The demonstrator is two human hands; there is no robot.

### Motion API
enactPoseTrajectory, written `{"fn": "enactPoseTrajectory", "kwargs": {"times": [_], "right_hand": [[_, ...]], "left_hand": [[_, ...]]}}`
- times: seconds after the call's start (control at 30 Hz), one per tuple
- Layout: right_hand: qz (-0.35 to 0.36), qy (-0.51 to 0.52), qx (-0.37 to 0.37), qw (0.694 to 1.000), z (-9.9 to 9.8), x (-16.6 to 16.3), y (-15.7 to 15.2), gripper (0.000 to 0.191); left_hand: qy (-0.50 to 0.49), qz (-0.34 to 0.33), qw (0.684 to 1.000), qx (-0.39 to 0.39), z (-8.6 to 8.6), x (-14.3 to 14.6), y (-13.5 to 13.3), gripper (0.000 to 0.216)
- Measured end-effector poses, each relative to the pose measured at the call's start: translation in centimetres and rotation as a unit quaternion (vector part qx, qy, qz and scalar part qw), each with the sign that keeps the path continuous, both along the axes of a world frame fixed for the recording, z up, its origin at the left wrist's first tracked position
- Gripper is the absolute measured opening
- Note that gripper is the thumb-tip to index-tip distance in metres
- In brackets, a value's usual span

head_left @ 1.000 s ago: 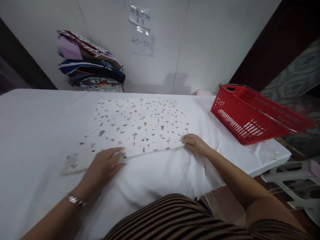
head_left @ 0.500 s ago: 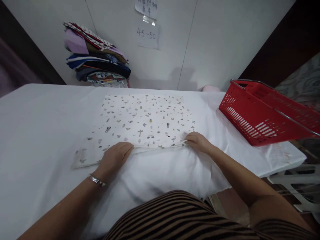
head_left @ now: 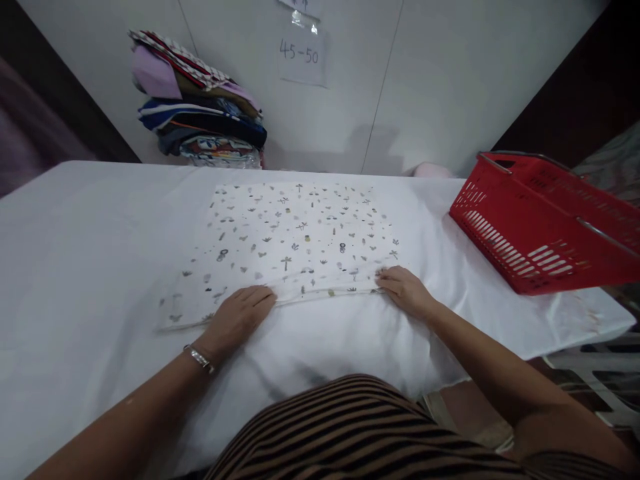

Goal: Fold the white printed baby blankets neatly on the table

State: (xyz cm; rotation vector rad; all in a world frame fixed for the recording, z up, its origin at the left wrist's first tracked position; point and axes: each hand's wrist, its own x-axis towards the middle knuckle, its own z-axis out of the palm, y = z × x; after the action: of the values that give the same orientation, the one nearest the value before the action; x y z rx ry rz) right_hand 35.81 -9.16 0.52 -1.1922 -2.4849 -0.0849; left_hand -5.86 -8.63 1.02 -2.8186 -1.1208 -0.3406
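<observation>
A white cloth printed with small dark motifs [head_left: 295, 233] lies flat on the white-covered table [head_left: 75, 233]. My left hand [head_left: 239, 315], with a bracelet at the wrist, is at the cloth's near edge, fingers curled onto the hem. My right hand [head_left: 405, 288] pinches the near right corner of the same cloth. Both hands rest low on the table, about a cloth-width apart.
A red plastic basket [head_left: 540, 227] with a metal handle sits at the table's right end. A stack of folded fabrics [head_left: 197, 107] leans against the white wall at the back left. A paper marked 45-50 [head_left: 300, 57] hangs on the wall.
My left hand slid right along the near edge and its fingers curled onto the hem, which lifted a little. My right hand stayed on the corner. The view tilted down.
</observation>
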Motion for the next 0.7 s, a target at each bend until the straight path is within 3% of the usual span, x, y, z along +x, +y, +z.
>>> {"fn": "enactPoseTrajectory", "kwargs": {"times": [0.43,0.6,0.7], "right_hand": [[-0.012,-0.054,-0.025,0.998,0.70,-0.03,-0.33,0.025],[0.000,-0.046,-0.037,0.998,0.94,0.05,-0.59,0.025],[-0.029,-0.039,-0.009,0.999,0.81,0.10,-0.66,0.023]], "left_hand": [[0.016,0.045,0.999,0.002,0.02,0.39,-0.40,0.027],[-0.028,0.077,0.996,0.040,0.14,0.27,-0.22,0.025],[-0.025,0.089,0.994,0.059,0.22,0.23,0.01,0.024]]}}
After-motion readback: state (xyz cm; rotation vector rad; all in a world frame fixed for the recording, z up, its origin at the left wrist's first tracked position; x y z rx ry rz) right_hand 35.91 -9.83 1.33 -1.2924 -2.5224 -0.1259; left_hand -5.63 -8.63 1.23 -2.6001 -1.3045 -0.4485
